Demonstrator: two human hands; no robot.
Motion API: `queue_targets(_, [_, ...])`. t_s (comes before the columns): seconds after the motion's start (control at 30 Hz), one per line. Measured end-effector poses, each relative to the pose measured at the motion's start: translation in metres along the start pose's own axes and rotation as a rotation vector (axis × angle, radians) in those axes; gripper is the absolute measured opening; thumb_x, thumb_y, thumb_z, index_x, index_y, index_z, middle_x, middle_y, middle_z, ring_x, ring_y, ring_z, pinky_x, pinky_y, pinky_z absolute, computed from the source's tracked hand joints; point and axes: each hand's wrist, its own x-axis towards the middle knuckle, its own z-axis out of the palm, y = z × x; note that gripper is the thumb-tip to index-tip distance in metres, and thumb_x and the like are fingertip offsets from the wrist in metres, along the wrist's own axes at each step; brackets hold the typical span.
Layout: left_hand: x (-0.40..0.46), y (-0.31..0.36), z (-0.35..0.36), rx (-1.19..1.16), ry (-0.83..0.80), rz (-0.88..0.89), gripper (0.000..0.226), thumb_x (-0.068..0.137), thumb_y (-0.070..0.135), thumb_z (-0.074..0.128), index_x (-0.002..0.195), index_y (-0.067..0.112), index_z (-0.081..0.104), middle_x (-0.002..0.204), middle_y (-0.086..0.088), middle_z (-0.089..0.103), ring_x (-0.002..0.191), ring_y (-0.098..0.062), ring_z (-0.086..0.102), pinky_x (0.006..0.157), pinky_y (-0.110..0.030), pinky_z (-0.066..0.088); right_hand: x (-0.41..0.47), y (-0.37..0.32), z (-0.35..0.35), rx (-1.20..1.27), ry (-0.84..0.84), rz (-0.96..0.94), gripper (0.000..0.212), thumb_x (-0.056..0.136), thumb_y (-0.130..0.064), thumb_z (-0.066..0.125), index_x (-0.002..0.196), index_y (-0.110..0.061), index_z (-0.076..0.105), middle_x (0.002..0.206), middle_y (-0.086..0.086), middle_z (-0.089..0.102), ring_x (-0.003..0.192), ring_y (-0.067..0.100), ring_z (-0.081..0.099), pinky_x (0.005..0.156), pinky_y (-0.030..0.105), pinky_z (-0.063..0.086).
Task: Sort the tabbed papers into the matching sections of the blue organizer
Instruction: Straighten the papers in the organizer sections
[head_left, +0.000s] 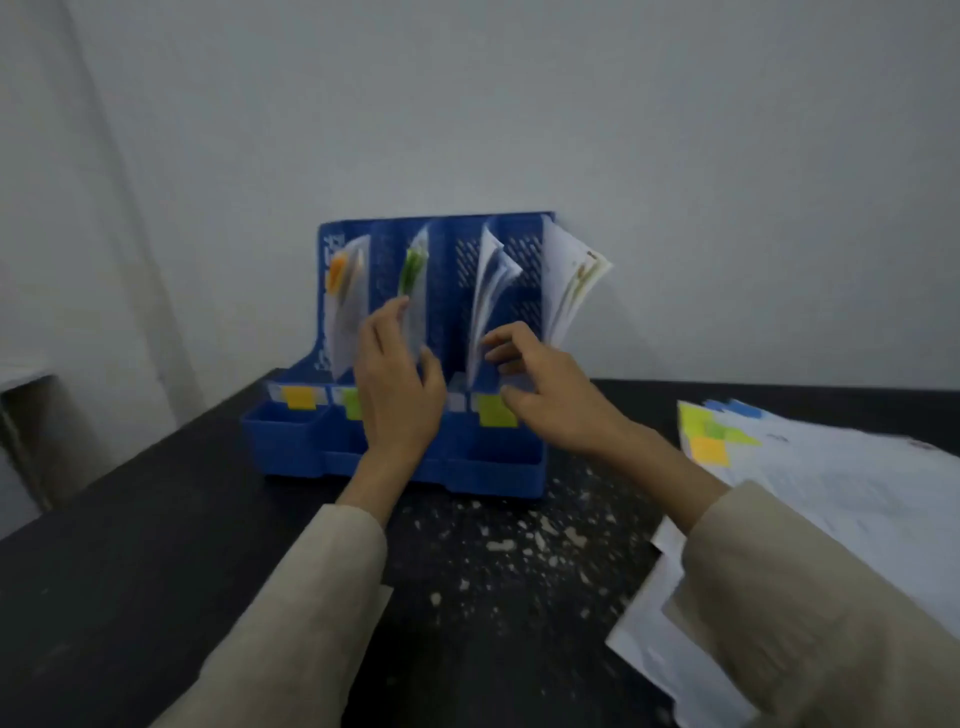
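**Seat the sheet before letting go**

Your left hand (400, 384) pinches a green-tabbed sheet (414, 291) standing in the organizer (291, 447)'s second slot. Your right hand (545, 387), fingers curled, steadies papers (569, 283) in the right-hand slots. Slide the sheet fully down, tab upward. The unsorted stack (831, 467) lies at your right.

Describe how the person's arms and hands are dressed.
Both arms wear long, loose sleeves of plain beige cloth, left sleeve and right sleeve, ending above the wrists. The left hand and right hand are bare: no gloves, rings or watch visible.
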Motion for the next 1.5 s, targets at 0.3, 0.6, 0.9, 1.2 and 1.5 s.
queue_targets(0.3, [-0.081,0.111,0.035,-0.245,-0.504,0.486,0.026,0.083,0.005,0.051,0.106,0.012,0.061,0.107,-0.004,0.057,0.096,-0.018,0.053,0.084,-0.029,0.038,-0.127,0.049,-0.073,-0.252,0.175,0.276,0.027,0.084,0.001,0.054,0.107,-0.012,0.062,0.109,0.003,0.064,0.099,0.016,0.060,0.072,0.007,0.040])
queue_targets(0.6, [-0.135,0.108,0.056,-0.241,-1.008,0.500,0.046,0.089,0.045,0.027,0.110,0.027,0.064,0.116,0.011,0.058,0.106,-0.008,0.053,0.096,-0.030,0.034,-0.209,0.101,-0.136,-0.757,0.057,1.052,0.045,0.095,-0.040,0.048,0.131,-0.014,0.048,0.133,0.010,0.049,0.119,0.029,0.048,0.099,0.039,0.040])
queue_targets(0.9, [-0.150,0.111,0.056,-0.253,-1.041,0.552,0.043,0.093,0.041,0.029,0.117,0.024,0.061,0.116,0.010,0.060,0.105,-0.007,0.054,0.099,-0.032,0.036,-0.227,0.112,-0.157,-0.651,0.242,1.213,0.060,0.082,-0.057,0.061,0.107,-0.003,0.057,0.100,0.011,0.061,0.086,0.027,0.058,0.070,0.032,0.043])
queue_targets(1.2, [-0.150,0.110,0.056,-0.253,-1.055,0.528,0.047,0.092,0.044,0.027,0.121,0.026,0.060,0.114,0.011,0.061,0.104,-0.007,0.054,0.100,-0.033,0.036,-0.218,0.098,-0.152,-0.744,0.575,1.003,0.022,0.091,-0.018,0.061,0.109,-0.006,0.059,0.104,0.014,0.064,0.079,0.022,0.052,0.074,0.030,0.040])
queue_targets(1.5, [-0.148,0.108,0.056,-0.256,-1.092,0.471,0.054,0.090,0.051,0.021,0.127,0.030,0.053,0.124,0.016,0.055,0.112,-0.001,0.048,0.109,-0.039,0.030,-0.218,0.113,-0.150,-0.671,0.883,0.729,0.016,0.098,-0.018,0.046,0.105,-0.005,0.054,0.080,0.004,0.053,0.071,0.019,0.050,0.067,0.027,0.037])
